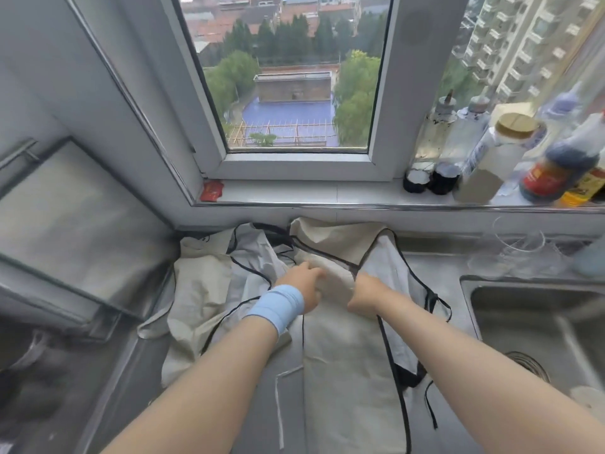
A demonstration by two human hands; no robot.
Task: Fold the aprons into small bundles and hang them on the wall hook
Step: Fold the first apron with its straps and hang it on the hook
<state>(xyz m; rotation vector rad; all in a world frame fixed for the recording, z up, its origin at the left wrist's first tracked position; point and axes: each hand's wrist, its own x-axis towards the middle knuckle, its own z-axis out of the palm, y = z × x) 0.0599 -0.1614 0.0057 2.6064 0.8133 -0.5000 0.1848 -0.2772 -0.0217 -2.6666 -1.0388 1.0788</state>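
A cream apron with black trim [340, 362] lies spread along the steel counter in front of me, its top edge bunched against the wall below the window sill. My left hand [302, 283], with a light blue band on the wrist, rests on the cloth near the apron's upper part, fingers reaching right. My right hand [366, 290] grips a fold of the same apron at its black edging. A second, crumpled pale apron [209, 283] lies to the left, partly under the first. No wall hook is in view.
A steel sink [537, 326] is at the right. Bottles and jars [491, 165] crowd the window sill at the right, with clear glasses [520, 253] below them. A range hood [75, 231] juts out at the left above the stove. A red packet [212, 191] sits on the sill.
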